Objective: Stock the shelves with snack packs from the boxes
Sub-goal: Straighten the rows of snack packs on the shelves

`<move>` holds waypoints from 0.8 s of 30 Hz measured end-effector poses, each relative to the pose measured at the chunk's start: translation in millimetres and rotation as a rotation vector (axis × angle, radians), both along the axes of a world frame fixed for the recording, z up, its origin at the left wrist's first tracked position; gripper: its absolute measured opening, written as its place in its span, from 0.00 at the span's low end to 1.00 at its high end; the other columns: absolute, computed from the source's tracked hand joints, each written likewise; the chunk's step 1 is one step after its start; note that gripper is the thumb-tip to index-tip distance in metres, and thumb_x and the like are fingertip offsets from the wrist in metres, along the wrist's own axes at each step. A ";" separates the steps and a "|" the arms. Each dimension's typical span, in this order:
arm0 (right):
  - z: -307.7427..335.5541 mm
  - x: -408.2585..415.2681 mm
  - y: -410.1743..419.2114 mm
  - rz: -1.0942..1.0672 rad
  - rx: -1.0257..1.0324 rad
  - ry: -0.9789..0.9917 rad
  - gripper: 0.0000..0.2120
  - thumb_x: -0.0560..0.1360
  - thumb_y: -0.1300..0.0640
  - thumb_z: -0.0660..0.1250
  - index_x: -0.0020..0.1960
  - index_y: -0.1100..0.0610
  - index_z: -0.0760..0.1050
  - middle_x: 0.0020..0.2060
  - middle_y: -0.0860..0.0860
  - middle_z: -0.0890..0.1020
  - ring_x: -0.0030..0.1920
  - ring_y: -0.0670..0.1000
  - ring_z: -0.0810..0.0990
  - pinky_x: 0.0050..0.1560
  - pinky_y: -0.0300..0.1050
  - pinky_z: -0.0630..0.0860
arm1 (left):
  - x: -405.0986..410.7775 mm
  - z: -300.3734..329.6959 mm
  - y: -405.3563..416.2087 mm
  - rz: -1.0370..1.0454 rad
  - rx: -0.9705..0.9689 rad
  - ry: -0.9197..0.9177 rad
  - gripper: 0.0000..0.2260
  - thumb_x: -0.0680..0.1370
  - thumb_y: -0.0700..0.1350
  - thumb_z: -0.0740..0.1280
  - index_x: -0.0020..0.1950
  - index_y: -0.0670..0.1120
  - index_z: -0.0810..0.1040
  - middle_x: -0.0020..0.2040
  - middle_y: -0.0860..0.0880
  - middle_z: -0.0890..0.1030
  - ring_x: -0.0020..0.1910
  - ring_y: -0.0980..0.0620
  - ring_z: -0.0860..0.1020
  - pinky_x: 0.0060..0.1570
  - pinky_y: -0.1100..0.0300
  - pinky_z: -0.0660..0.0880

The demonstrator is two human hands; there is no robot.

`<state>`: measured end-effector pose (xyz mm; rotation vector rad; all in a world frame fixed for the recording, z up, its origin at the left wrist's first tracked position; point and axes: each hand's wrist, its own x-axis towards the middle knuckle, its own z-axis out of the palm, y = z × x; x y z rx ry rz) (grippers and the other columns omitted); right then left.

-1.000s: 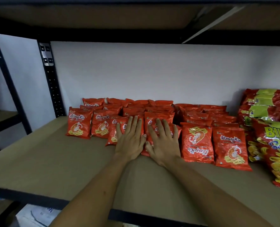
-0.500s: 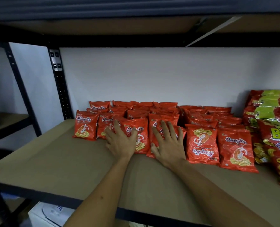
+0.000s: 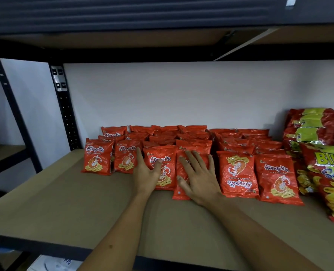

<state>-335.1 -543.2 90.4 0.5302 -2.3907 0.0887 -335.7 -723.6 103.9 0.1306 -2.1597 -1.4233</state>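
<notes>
Rows of orange prawn-cracker packs [image 3: 183, 145] stand leaning against each other on the brown shelf [image 3: 84, 208], reaching back to the white wall. The left hand [image 3: 145, 173] lies with straight fingers on the left edge of one front pack [image 3: 164, 169], thumb across its face. The right hand [image 3: 198, 177] presses flat, fingers spread, on the neighbouring pack [image 3: 181, 184]. To the right, an upside-down pack [image 3: 236, 173] stands in the front row, and bigger red-and-green bags [image 3: 324, 163] are stacked at the shelf's right end.
</notes>
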 end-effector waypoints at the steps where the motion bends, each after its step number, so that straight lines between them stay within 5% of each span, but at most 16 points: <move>1: -0.2 -0.5 2.9 0.005 0.009 0.014 0.29 0.78 0.39 0.52 0.74 0.53 0.66 0.74 0.55 0.66 0.76 0.57 0.61 0.72 0.70 0.53 | -2.0 -2.6 -0.1 -0.036 0.071 0.010 0.39 0.76 0.50 0.70 0.80 0.49 0.50 0.70 0.47 0.72 0.65 0.48 0.73 0.58 0.62 0.65; 3: 0.0 -1.5 5.9 0.002 0.023 0.045 0.30 0.78 0.39 0.54 0.73 0.55 0.67 0.73 0.58 0.67 0.75 0.58 0.63 0.72 0.70 0.54 | -7.3 -6.3 -2.4 -0.092 0.217 0.012 0.34 0.75 0.48 0.72 0.77 0.48 0.60 0.67 0.52 0.73 0.65 0.52 0.73 0.62 0.60 0.68; 5: 1.2 -3.1 3.9 -0.003 0.033 0.056 0.30 0.77 0.39 0.54 0.72 0.56 0.69 0.72 0.59 0.68 0.75 0.59 0.63 0.71 0.70 0.54 | -13.1 -8.1 -8.0 -0.131 0.302 0.002 0.19 0.74 0.46 0.73 0.64 0.50 0.75 0.57 0.52 0.81 0.56 0.52 0.80 0.58 0.53 0.76; 7: 1.7 -3.4 -0.2 0.002 0.027 0.051 0.30 0.78 0.39 0.54 0.72 0.56 0.69 0.73 0.59 0.67 0.75 0.59 0.62 0.72 0.70 0.54 | -16.0 -9.4 -14.4 -0.172 0.330 0.000 0.08 0.74 0.46 0.73 0.53 0.50 0.80 0.49 0.51 0.85 0.49 0.51 0.83 0.54 0.47 0.79; 13: 2.5 0.4 0.4 0.046 0.015 0.056 0.29 0.78 0.38 0.54 0.72 0.54 0.68 0.74 0.58 0.65 0.76 0.58 0.60 0.73 0.69 0.50 | -15.9 -7.8 -21.5 -0.233 0.389 -0.008 0.13 0.76 0.51 0.70 0.60 0.55 0.75 0.57 0.54 0.81 0.54 0.54 0.80 0.58 0.48 0.78; 18: 10.2 -0.7 1.8 0.087 0.129 0.027 0.28 0.78 0.39 0.54 0.73 0.53 0.67 0.74 0.58 0.66 0.76 0.58 0.60 0.73 0.68 0.53 | -7.5 3.9 -32.8 -0.274 0.210 -0.020 0.19 0.82 0.49 0.62 0.73 0.52 0.64 0.58 0.59 0.72 0.56 0.60 0.74 0.53 0.65 0.70; 22: 16.3 -2.3 -0.1 0.092 0.221 0.011 0.27 0.78 0.39 0.54 0.72 0.52 0.68 0.73 0.57 0.67 0.75 0.59 0.62 0.72 0.68 0.57 | -10.8 1.0 -47.6 -0.291 0.123 -0.085 0.23 0.82 0.52 0.59 0.76 0.48 0.61 0.69 0.52 0.69 0.69 0.51 0.68 0.67 0.56 0.66; 24: 15.0 -0.9 2.1 0.076 0.243 0.012 0.27 0.78 0.39 0.54 0.71 0.53 0.69 0.73 0.57 0.68 0.75 0.59 0.62 0.72 0.69 0.56 | -9.7 -3.9 -43.3 -0.279 0.035 -0.089 0.24 0.82 0.54 0.58 0.76 0.47 0.60 0.69 0.51 0.70 0.68 0.50 0.69 0.68 0.53 0.66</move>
